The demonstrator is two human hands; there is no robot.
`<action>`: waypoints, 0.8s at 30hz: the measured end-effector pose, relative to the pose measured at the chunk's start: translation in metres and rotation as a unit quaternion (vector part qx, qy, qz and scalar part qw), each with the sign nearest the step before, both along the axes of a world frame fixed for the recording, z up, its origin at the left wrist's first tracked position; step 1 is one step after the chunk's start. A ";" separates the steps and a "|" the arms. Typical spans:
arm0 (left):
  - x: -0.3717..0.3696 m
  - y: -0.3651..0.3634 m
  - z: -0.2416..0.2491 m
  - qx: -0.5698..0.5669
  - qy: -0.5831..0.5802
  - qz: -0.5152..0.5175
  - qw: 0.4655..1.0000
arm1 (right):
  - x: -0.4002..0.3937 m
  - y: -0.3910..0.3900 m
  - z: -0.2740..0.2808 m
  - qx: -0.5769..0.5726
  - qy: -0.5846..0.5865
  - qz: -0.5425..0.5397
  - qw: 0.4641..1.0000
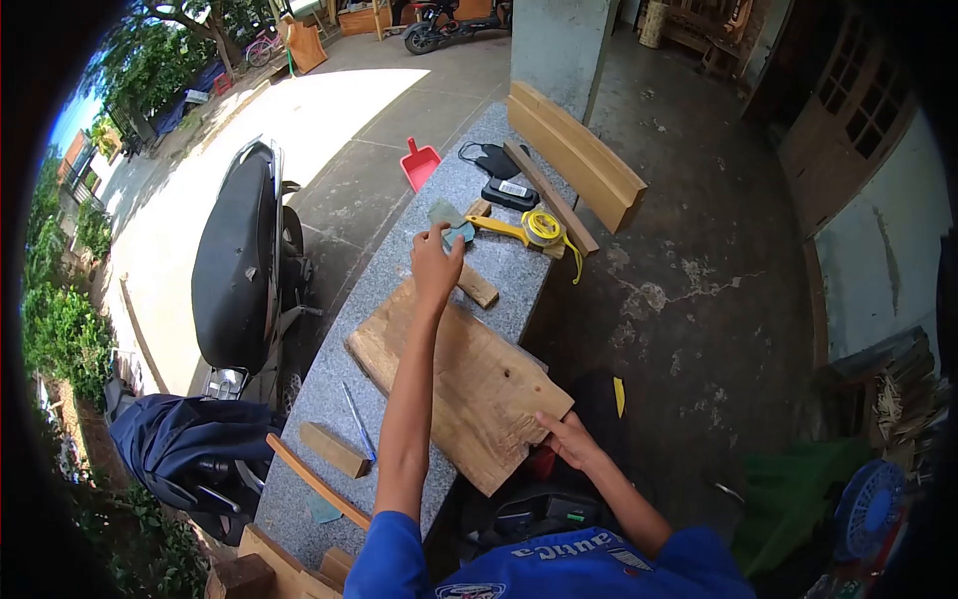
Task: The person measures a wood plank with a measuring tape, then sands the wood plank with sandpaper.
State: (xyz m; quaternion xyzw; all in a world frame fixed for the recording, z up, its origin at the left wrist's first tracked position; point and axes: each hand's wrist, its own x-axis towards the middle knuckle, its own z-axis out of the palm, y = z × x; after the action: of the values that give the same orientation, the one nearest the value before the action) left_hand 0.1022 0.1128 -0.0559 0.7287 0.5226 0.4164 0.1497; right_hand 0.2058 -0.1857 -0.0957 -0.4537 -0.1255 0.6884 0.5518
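Observation:
A broad wooden board [479, 374] with a dark knot hole lies slanted across the stone bench, its near end jutting past the bench edge toward my body. My right hand [571, 441] grips that near right corner, thumb on top. Above the board's far end my left hand [436, 268] reaches out, fingers apart, right at a blue-green piece of sandpaper [460, 236]. A greyer sandpaper piece [446, 213] lies just beyond. Close by on the right is a yellow-handled tool [496, 227] beside a yellow tape measure [542, 229]. A small wood block [477, 287] sits between hand and bench edge.
The granite bench [384, 270] also carries a pen [357, 419], a wood block [333, 449], a black case [510, 194], a black mask [492, 159] and long timber pieces [579, 155]. A motorbike [239, 260] stands left; a red dustpan [419, 163] lies beyond.

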 end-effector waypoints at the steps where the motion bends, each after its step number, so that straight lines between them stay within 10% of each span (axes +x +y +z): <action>1: 0.009 0.027 -0.011 -0.044 0.003 0.040 0.998 | -0.007 0.000 0.001 -0.001 -0.009 0.006 1.000; 8: 0.013 0.096 -0.054 -0.186 -0.409 0.132 0.884 | -0.018 0.003 0.000 -0.068 0.057 0.053 0.995; 12: -0.044 0.007 0.039 -0.141 -0.446 -0.071 0.881 | -0.004 0.012 -0.008 -0.009 0.006 0.091 0.996; 17: -0.097 -0.121 0.055 -0.001 -0.083 0.034 0.996 | -0.001 0.027 -0.009 -0.006 0.018 0.064 0.998; 24: -0.071 -0.255 -0.004 -0.035 0.309 -0.048 0.949 | -0.023 0.019 -0.029 0.028 0.099 -0.025 0.994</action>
State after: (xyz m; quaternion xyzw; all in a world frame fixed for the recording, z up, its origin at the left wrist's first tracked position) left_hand 0.0313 -0.1420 -0.0599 0.8403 0.5218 0.1448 0.0265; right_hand 0.1833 -0.1667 -0.1249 -0.3710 -0.0781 0.7123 0.5906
